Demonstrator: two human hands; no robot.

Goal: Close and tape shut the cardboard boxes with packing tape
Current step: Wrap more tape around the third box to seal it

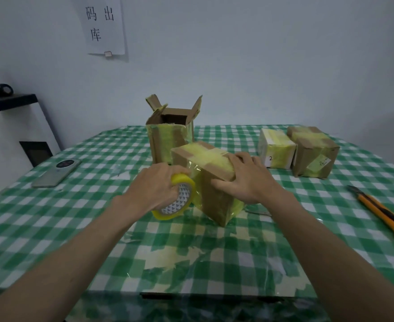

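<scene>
A closed cardboard box (pixel 214 198) with yellowish tape across its top sits tilted at the table's middle. My right hand (pixel 247 180) lies on its top right edge, fingers spread, thumb against the front face. My left hand (pixel 154 187) grips a roll of yellow packing tape (pixel 179 201) held against the box's left side, a short stretch of tape running from the roll onto the box. Behind stands a taller box (pixel 168 135) with its top flaps open. Two taped boxes, a white one (pixel 276 148) and a brown one (pixel 314 152), sit at the back right.
An orange utility knife (pixel 381 212) lies at the right on the green checked tablecloth (pixel 87 217). A phone (pixel 56 173) lies at the left. Tape scraps stick to the cloth near the front edge. A white wall with a paper sign (pixel 103 24) is behind.
</scene>
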